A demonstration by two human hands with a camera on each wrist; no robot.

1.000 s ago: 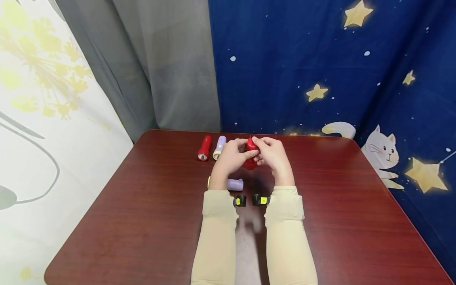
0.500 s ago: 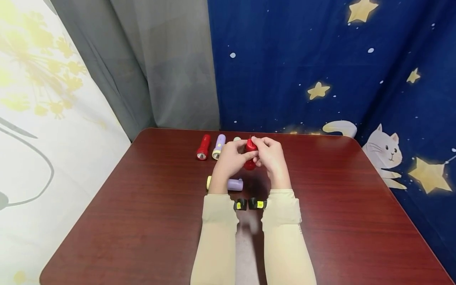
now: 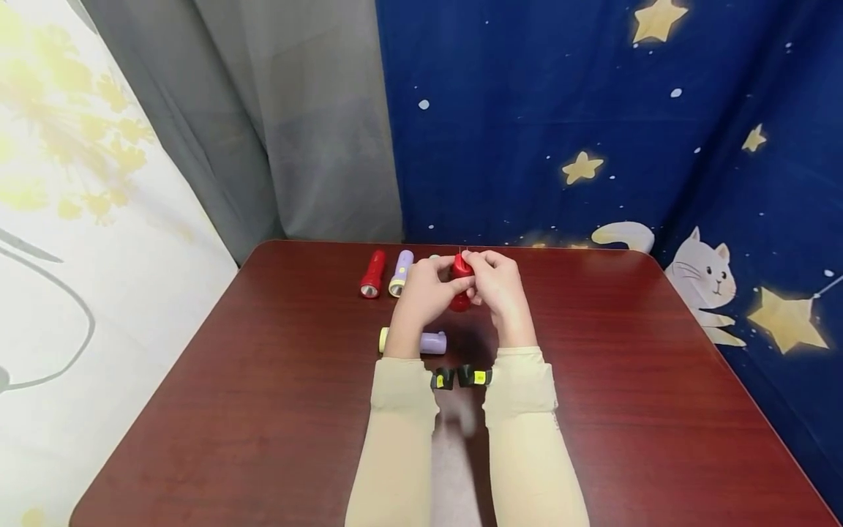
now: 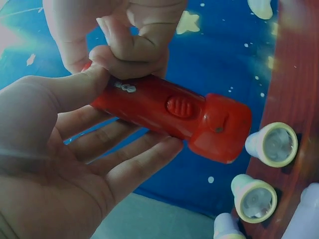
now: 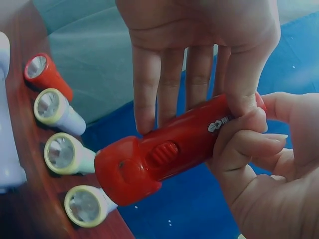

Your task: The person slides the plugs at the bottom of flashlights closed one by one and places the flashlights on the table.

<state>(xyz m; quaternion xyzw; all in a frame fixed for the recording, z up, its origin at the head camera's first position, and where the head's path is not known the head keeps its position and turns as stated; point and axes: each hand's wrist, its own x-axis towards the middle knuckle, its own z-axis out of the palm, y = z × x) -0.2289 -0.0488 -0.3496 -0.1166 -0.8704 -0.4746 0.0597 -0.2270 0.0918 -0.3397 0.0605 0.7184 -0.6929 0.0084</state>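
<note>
A red flashlight (image 3: 462, 268) is held above the far part of the table by both hands. My left hand (image 3: 421, 296) grips its body, the thumb on one side and the fingers along the other. At the tail end, my right hand (image 3: 500, 291) pinches with thumb and bent fingers, which cover that end. In the left wrist view the flashlight (image 4: 154, 107) shows its ribbed switch, with the wider head tilted down to the right. The right wrist view has the same flashlight (image 5: 164, 152) with its head at the lower left.
On the brown table (image 3: 263, 410), another red flashlight (image 3: 372, 274) and a purple one (image 3: 401, 272) lie left of the hands. A purple flashlight (image 3: 432, 342) lies crosswise beneath the left wrist. A pale green flashlight (image 5: 62, 153) and one more with a yellow rim (image 5: 83, 206) are partly hidden by the hands in the head view.
Both hands keep hold of the red flashlight in nearly the same place. The right wrist has come slightly closer to the left, and the head view has shifted a little.
</note>
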